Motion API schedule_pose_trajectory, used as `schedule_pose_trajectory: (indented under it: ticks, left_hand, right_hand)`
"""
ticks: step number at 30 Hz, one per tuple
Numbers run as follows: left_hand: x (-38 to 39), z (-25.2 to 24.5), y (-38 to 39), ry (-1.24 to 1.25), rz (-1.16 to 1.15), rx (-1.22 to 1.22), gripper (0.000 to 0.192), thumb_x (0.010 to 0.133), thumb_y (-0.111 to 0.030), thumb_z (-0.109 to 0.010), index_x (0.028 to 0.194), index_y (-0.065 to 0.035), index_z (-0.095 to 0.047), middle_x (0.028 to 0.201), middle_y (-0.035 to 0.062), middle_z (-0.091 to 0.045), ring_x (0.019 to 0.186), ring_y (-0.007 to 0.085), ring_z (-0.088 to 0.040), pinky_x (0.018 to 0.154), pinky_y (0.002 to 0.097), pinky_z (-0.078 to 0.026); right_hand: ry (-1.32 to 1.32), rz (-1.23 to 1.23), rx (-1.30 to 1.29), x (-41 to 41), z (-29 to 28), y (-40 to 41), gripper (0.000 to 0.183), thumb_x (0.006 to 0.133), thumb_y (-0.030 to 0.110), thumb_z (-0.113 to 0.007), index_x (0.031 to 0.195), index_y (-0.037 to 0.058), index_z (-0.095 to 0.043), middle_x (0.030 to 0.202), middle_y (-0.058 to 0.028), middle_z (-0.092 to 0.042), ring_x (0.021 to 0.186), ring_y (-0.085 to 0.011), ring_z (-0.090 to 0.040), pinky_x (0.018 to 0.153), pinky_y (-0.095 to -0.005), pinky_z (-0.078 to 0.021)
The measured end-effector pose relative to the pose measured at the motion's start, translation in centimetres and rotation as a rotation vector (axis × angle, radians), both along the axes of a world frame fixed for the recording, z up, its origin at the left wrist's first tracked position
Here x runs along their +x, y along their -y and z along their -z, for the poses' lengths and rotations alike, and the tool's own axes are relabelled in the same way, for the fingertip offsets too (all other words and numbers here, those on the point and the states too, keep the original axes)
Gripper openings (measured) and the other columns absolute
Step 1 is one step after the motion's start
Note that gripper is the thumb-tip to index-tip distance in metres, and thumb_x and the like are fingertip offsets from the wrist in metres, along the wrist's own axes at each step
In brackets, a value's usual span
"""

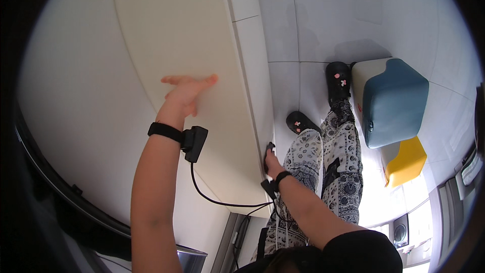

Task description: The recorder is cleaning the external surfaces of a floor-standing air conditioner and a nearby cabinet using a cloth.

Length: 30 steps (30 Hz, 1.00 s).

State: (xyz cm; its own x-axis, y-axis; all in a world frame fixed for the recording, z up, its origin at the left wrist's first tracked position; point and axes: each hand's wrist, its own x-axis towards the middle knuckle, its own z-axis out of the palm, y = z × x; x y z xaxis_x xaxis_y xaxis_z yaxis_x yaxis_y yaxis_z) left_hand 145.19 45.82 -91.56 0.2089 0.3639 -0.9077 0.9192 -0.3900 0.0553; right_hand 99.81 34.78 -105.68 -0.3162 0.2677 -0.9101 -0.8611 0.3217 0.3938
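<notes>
My left hand (186, 90) is at the smooth cream panel (189, 38), its fingers spread and nothing in its grasp. Whether it touches the panel cannot be told. Lower down, beside the panel's edge and my legs, my right hand (273, 165) is closed around a small dark object (269, 148), mostly hidden by the fingers. Each wrist wears a black strap with a black device, the left device (195, 144) and the right device (269, 189), both joined to a black cable (223, 204).
My feet in black clogs (338, 81) stand on grey floor tiles (282, 41). A blue-topped stool (396, 102) stands close to one foot, with a yellow-topped stool (407, 161) beyond it. A metallic bin-like container (192, 259) shows at the bottom.
</notes>
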Motion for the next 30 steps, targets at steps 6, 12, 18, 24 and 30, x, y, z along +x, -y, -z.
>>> schedule_pose_trajectory:
  ticks: [6, 12, 18, 24, 30]
  left_hand:
    - [0.6, -1.2, 0.1, -0.096, -0.05, -0.162, 0.139, 0.081, -0.034, -0.077, 0.124, 0.0015, 0.051, 0.145, 0.0313, -0.032, 0.139, 0.0466, -0.024, 0.106, 0.0717, -0.009]
    - [0.2, -2.6, -1.7, -0.057, 0.003, -0.041, 0.115, 0.083, -0.048, -0.072, 0.143, 0.0139, 0.004, 0.14, 0.0294, -0.041, 0.131, 0.048, -0.036, 0.09, 0.0797, -0.024]
    - [0.8, -3.6, -0.9, -0.049, 0.023, -0.219, 0.117, 0.082, -0.046, -0.073, 0.142, 0.0144, 0.007, 0.138, 0.0269, -0.042, 0.132, 0.0478, -0.034, 0.09, 0.0789, -0.026]
    - [1.2, -3.1, 0.9, -0.131, -0.005, -0.26, 0.122, 0.084, -0.042, -0.073, 0.142, 0.008, 0.023, 0.141, 0.0251, -0.039, 0.132, 0.0428, -0.035, 0.088, 0.076, -0.03]
    - [0.6, -4.1, -0.2, 0.045, -0.01, 0.016, 0.136, 0.087, -0.034, -0.071, 0.112, -0.0066, 0.06, 0.143, 0.0272, -0.034, 0.129, 0.0448, -0.038, 0.087, 0.0767, -0.032]
  right_hand:
    - [0.393, 0.245, -0.204, 16.5, 7.6, 1.7, 0.055, 0.096, 0.031, -0.052, 0.139, 0.0021, -0.035, 0.133, -0.0168, -0.049, 0.123, -0.0288, -0.046, 0.105, -0.041, -0.0342]
    - [0.971, 0.293, -0.086, 43.3, 4.5, 5.6, 0.057, 0.099, 0.032, -0.046, 0.149, 0.0078, -0.031, 0.146, -0.0145, -0.043, 0.134, -0.0268, -0.038, 0.11, -0.0352, -0.0289]
    - [1.159, 0.14, -0.053, 48.0, 3.2, 7.0, 0.065, 0.1, 0.038, -0.044, 0.153, 0.0094, -0.02, 0.153, -0.0142, -0.033, 0.141, -0.0283, -0.028, 0.113, -0.0373, -0.0233]
    - [0.863, 0.139, -0.042, 31.8, 10.0, 4.9, 0.066, 0.102, 0.038, -0.042, 0.152, 0.0065, -0.014, 0.151, -0.0129, -0.033, 0.138, -0.0257, -0.029, 0.113, -0.0375, -0.024]
    - [0.521, 0.189, 0.039, 11.1, 7.6, -1.1, 0.073, 0.099, 0.044, -0.044, 0.153, 0.0059, -0.011, 0.155, -0.0176, -0.026, 0.142, -0.0278, -0.024, 0.115, -0.0363, -0.0193]
